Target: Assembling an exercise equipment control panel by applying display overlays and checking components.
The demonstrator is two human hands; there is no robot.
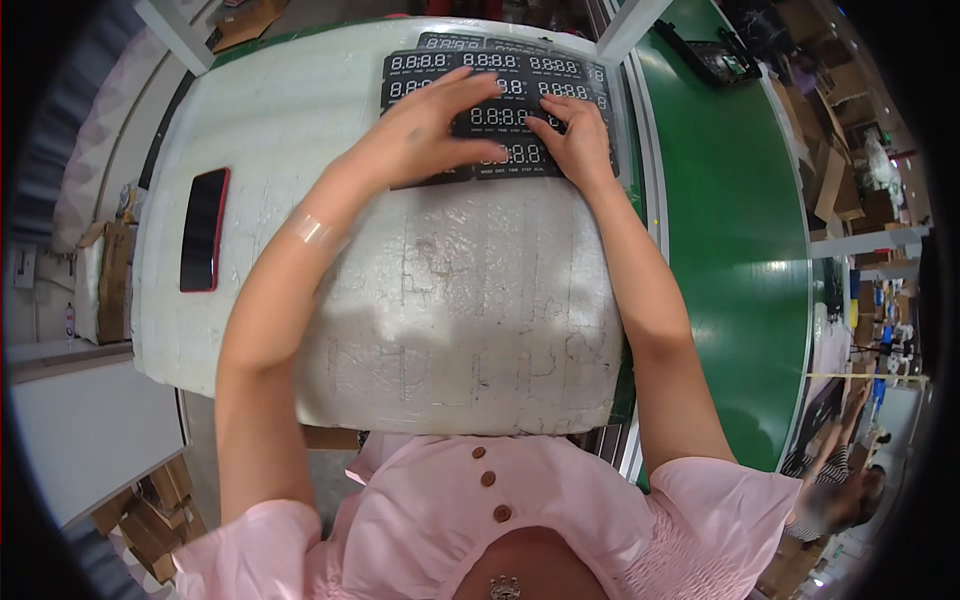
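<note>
Black sheets printed with rows of white segment-style digits [515, 158] lie in a stack at the far right of the padded white work surface [450, 300]. Over their left part my left hand [425, 130] is spread, thumb apart from the fingers, with nothing visible in it. My right hand [580, 145] rests at the sheets' right side, its fingers curved and a gap between thumb and forefinger. Whether either hand presses on the top sheet is hard to see. A piece of clear tape [313, 231] is stuck on my left forearm.
A phone with a red edge [205, 230] lies on the left of the surface. Along the right runs a green conveyor belt [735, 300] behind a metal rail [650, 190]; a black device [705, 55] sits at its far end. White posts [175, 35] stand at the far corners.
</note>
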